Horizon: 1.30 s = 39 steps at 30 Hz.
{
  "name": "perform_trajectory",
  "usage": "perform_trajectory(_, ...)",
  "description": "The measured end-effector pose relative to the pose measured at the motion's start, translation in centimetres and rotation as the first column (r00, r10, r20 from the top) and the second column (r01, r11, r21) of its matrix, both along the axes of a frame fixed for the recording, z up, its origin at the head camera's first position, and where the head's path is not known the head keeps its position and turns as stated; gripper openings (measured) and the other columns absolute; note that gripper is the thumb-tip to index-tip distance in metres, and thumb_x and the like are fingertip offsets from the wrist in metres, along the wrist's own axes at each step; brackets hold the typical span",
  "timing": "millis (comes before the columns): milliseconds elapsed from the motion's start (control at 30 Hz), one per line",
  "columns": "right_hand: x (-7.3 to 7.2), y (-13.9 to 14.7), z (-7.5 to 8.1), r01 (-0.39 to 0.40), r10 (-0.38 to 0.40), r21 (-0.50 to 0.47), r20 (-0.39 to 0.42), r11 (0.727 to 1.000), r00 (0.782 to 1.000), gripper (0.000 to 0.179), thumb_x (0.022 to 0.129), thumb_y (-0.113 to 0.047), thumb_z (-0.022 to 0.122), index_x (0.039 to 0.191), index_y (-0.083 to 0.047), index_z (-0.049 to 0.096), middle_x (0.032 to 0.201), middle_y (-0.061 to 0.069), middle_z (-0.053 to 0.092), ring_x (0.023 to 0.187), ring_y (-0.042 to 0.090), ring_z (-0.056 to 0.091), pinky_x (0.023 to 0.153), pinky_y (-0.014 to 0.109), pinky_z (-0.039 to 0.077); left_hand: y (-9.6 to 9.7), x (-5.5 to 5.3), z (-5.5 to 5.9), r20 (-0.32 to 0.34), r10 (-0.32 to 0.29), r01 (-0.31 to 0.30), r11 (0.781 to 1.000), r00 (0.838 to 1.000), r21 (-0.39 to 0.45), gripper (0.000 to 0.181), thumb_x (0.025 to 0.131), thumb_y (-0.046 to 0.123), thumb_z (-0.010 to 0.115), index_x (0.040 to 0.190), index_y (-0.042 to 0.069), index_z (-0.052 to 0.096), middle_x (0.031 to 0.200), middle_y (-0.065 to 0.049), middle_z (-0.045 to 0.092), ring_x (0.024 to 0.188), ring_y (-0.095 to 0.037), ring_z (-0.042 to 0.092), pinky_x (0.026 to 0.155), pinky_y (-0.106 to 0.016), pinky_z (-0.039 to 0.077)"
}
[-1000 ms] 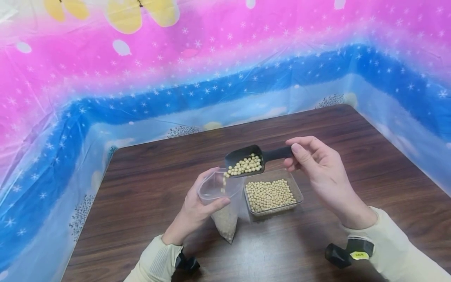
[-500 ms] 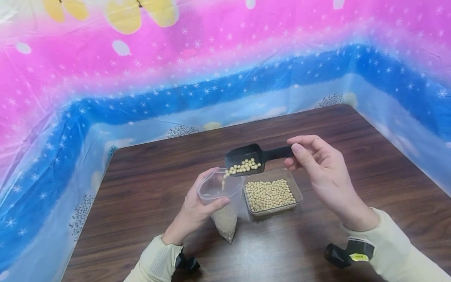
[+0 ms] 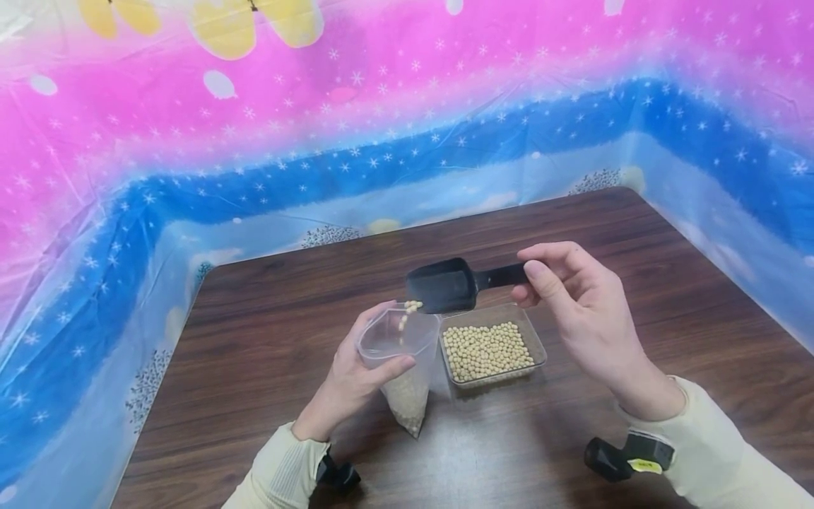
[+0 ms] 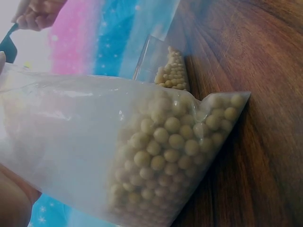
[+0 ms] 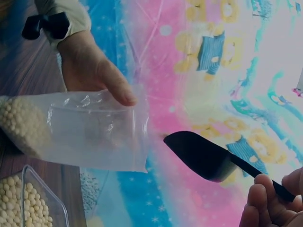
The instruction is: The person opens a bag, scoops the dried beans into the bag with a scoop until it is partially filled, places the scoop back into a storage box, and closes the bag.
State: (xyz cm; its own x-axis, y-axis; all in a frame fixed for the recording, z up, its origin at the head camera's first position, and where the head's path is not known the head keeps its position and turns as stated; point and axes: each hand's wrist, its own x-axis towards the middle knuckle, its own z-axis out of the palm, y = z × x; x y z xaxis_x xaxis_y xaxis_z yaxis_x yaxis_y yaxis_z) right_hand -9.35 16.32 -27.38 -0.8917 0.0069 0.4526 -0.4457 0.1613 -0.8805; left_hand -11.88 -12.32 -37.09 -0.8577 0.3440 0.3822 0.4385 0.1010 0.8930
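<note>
My left hand [image 3: 356, 378] grips a clear plastic bag [image 4: 61, 118] near its open mouth, thumb in front and fingers behind. Pale round beans [image 4: 165, 151] fill the bag's lower part, and its bottom corner points down at the table. Pinched by its handle between my right thumb and fingers is a black scoop [image 3: 441, 286], tilted with its lip over the bag's mouth. A few beans [image 3: 413, 305] fall from that lip into the bag; the scoop's bowl looks bare otherwise. My right hand [image 3: 588, 307] is held above and right of the bag.
A clear rectangular container [image 3: 540, 353] of the same beans stands on the table just right of the bag. The dark wood table [image 3: 286, 304] reaches back to a patterned pink and blue cloth [image 3: 394, 92] hanging around it. Black wrist devices [image 3: 626, 456] sit at both sleeves.
The scoop has tipped further toward the bag, and its beans have poured out, from a heap to the last few. The left hand and bag have stayed in place.
</note>
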Motion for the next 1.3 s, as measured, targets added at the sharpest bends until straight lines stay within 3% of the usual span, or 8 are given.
perform_trajectory(300,0.5,-0.5,-0.2,-0.058,0.060,0.019,-0.111,0.998,0.992,0.016,0.096,0.002,0.056,0.111,0.002,0.062,0.087,0.013,0.067,0.075,0.019,0.068,0.073,0.026,0.056,0.1,0.1,0.1,0.016,-0.006,0.006,1.000,1.000,0.010,0.070,0.081,-0.002,0.076,0.141,0.009,0.043,0.118,-0.016,0.058,0.106,-0.029,0.059,0.088,-0.034,0.053)
perform_trajectory(400,0.4,0.0,0.1,-0.014,0.017,0.021,-0.160,1.000,0.987,0.017,0.095,0.003,0.056,0.111,0.004,0.062,0.085,0.014,0.067,0.075,0.017,0.067,0.072,0.025,0.056,0.2,0.0,0.0,0.019,-0.004,0.004,1.000,1.000,0.010,0.070,0.080,-0.002,0.076,0.141,0.009,0.043,0.117,-0.016,0.058,0.105,-0.030,0.059,0.087,-0.034,0.054)
perform_trajectory(533,-0.1,1.5,0.6,0.142,-0.122,0.105,-0.181,0.984,0.976,0.016,0.097,-0.005,0.057,0.111,0.001,0.063,0.084,0.011,0.067,0.074,0.015,0.066,0.070,0.020,0.055,0.2,0.0,0.0,0.003,-0.002,0.002,1.000,1.000,0.000,0.069,0.081,-0.001,0.076,0.141,0.008,0.042,0.117,-0.017,0.058,0.104,-0.031,0.060,0.086,-0.035,0.054)
perform_trajectory(700,-0.9,3.1,-0.5,0.275,-0.238,0.369,-0.143,0.888,0.961,0.016,0.099,-0.022,0.058,0.107,-0.011,0.066,0.077,0.002,0.063,0.062,0.012,0.057,0.052,0.018,0.044,0.1,-0.1,0.0,-0.013,-0.004,0.004,1.000,1.000,-0.006,0.069,0.081,-0.001,0.075,0.141,0.006,0.042,0.116,-0.018,0.058,0.103,-0.034,0.060,0.086,-0.036,0.054)
perform_trajectory(867,-2.1,3.6,-3.1,0.257,-0.246,0.557,-0.096,0.790,0.964,0.014,0.099,-0.019,0.056,0.103,-0.009,0.065,0.070,0.001,0.057,0.053,0.014,0.045,0.044,0.025,0.035,0.1,0.0,0.1,-0.004,-0.004,0.004,1.000,1.000,-0.006,0.068,0.081,-0.001,0.076,0.141,0.007,0.042,0.116,-0.017,0.059,0.103,-0.032,0.060,0.085,-0.036,0.055)
perform_trajectory(1000,-2.6,3.7,-4.6,0.198,-0.245,0.636,-0.015,0.746,0.969,0.013,0.099,-0.015,0.054,0.102,-0.006,0.063,0.073,0.002,0.061,0.055,0.015,0.048,0.047,0.027,0.038,0.2,0.0,0.0,0.009,0.001,-0.001,1.000,1.000,-0.007,0.068,0.082,0.002,0.076,0.141,0.008,0.043,0.116,-0.016,0.059,0.104,-0.032,0.060,0.086,-0.036,0.054)
perform_trajectory(1133,-3.1,4.2,-5.4,0.097,-0.219,0.647,0.110,0.756,0.970,0.015,0.100,-0.016,0.052,0.103,-0.006,0.063,0.078,0.005,0.064,0.056,0.017,0.047,0.048,0.028,0.038,0.2,0.1,0.0,0.018,0.007,-0.007,1.000,1.000,-0.001,0.068,0.082,0.003,0.077,0.140,0.009,0.043,0.116,-0.015,0.059,0.104,-0.031,0.060,0.087,-0.035,0.054)
perform_trajectory(1300,-3.8,5.4,-6.6,-0.051,-0.143,0.571,0.288,0.819,0.947,0.023,0.102,-0.023,0.051,0.106,-0.004,0.062,0.074,0.004,0.063,0.063,0.018,0.053,0.052,0.028,0.041,0.1,0.1,0.1,0.016,0.021,-0.020,1.000,1.000,-0.011,0.068,0.081,0.002,0.077,0.140,0.010,0.043,0.116,-0.014,0.060,0.104,-0.030,0.060,0.087,-0.035,0.054)
